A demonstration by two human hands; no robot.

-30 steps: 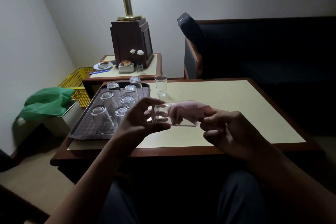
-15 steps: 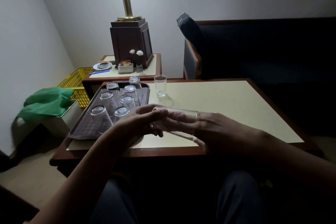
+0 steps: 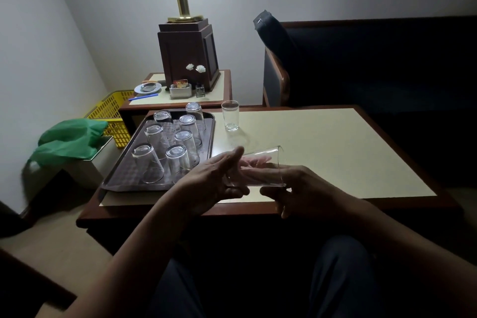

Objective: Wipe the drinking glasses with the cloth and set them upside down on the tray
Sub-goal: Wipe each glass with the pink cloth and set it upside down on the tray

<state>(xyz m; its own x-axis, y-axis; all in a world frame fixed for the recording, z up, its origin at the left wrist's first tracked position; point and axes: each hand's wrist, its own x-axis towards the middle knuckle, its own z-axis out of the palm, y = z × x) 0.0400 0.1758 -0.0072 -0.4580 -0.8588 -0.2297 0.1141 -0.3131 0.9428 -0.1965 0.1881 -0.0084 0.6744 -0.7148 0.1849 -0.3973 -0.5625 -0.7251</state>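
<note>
The glass (image 3: 268, 160) lies on its side in the air, held between two hands just above the near part of the table (image 3: 335, 152). Its open mouth points to the right. A pink cloth (image 3: 254, 162) is inside it.

The left hand (image 3: 211, 181) holds the bottom end of the glass, with its fingers (image 3: 232, 160) curled round it. The right hand (image 3: 307, 188) is at the open end. Its fingers reach into the glass with the pink cloth and its thumb is curled under the rim. I cannot tell just how the fingers hold the cloth in there.

To the left, on the same table, sits a dark tray (image 3: 121, 178). Seven glasses (image 3: 183, 137) stand upside down on it, close together. One more glass (image 3: 230, 117) stands the right way up on the table, just beside the far corner of the tray.

Behind the tray is a small side table (image 3: 222, 85) with a wooden lamp base (image 3: 185, 54) on it. A yellow basket (image 3: 108, 111) and a green bag (image 3: 69, 142) are on the left. A dark sofa (image 3: 374, 59) is at the back right.
</note>
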